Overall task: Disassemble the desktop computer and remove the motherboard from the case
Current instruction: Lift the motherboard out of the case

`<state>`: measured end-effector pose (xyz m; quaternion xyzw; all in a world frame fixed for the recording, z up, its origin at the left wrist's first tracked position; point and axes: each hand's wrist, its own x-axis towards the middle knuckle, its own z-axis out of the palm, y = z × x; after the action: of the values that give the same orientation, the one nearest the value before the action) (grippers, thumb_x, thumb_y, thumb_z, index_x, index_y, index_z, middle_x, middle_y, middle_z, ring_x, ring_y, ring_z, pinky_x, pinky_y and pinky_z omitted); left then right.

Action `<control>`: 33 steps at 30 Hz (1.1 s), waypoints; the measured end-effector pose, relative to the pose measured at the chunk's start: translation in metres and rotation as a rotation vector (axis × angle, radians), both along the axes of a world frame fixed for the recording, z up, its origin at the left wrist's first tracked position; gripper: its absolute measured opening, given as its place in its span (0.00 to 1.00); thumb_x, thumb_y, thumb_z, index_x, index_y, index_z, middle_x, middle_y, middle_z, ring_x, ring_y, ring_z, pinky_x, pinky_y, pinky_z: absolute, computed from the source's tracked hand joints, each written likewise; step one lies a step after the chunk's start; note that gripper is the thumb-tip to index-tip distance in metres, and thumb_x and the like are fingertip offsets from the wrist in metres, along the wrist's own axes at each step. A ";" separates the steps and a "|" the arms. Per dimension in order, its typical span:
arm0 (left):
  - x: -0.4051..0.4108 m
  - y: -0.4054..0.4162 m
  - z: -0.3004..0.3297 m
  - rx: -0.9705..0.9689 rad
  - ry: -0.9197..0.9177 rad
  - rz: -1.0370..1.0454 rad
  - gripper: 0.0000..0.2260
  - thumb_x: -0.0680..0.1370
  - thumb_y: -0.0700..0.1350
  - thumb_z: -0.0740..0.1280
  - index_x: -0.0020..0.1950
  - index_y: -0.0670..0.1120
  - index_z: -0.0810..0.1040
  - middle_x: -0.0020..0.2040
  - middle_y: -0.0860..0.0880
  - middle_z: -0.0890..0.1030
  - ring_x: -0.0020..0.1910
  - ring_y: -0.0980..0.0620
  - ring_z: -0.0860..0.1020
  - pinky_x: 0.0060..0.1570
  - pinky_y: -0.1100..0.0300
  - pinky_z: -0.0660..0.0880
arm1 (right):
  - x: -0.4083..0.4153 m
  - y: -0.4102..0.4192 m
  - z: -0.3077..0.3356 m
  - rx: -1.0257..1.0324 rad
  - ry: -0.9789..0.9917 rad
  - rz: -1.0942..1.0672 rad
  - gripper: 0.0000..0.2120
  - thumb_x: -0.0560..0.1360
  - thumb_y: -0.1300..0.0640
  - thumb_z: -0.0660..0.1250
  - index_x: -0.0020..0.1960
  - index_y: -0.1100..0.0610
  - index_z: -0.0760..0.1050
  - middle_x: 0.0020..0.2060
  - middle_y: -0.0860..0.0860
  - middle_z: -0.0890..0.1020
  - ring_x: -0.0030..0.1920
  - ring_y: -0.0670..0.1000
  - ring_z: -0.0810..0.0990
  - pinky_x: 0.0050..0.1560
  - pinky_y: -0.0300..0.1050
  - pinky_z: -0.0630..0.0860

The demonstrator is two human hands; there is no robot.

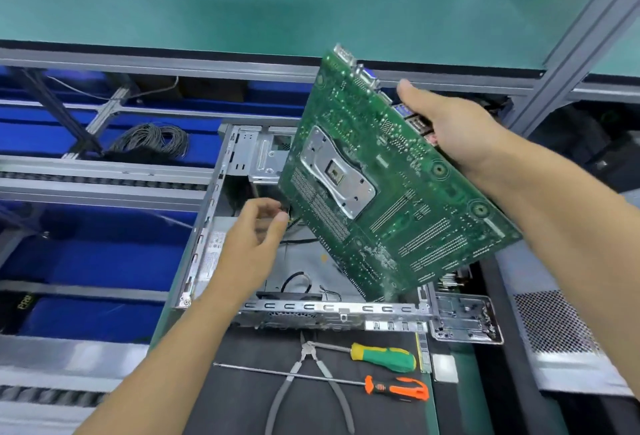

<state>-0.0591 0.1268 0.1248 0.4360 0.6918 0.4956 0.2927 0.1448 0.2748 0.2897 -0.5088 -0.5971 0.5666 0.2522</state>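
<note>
The green motherboard [391,192] is lifted and tilted above the open metal case [332,308], its solder side and silver backplate facing me. My right hand [453,129] grips its far right edge by the port connectors. My left hand [256,237] is at the board's lower left edge, over the case interior, fingers curled and pinching something small and dark by a black cable; what it pinches is too small to tell. Loose black cables lie on the case floor.
On the dark mat in front of the case lie pliers [308,382], a green-yellow screwdriver [381,358] and a long orange screwdriver [394,388]. A removed metal bracket [464,318] sits at the case's right. A perforated panel [554,323] is at the right, coiled cable [152,140] at back left.
</note>
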 end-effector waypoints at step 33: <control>0.146 0.031 0.029 -0.010 -0.296 -0.274 0.06 0.81 0.47 0.65 0.53 0.58 0.80 0.50 0.53 0.83 0.46 0.56 0.82 0.45 0.61 0.79 | 0.216 -0.066 -0.014 0.145 0.321 -0.704 0.17 0.81 0.44 0.59 0.52 0.54 0.81 0.41 0.48 0.86 0.37 0.45 0.85 0.32 0.35 0.78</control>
<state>0.0873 0.1579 0.1537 0.4469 0.5777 0.5064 0.4583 0.3608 0.2083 0.2755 -0.5683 -0.3775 0.4743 0.5564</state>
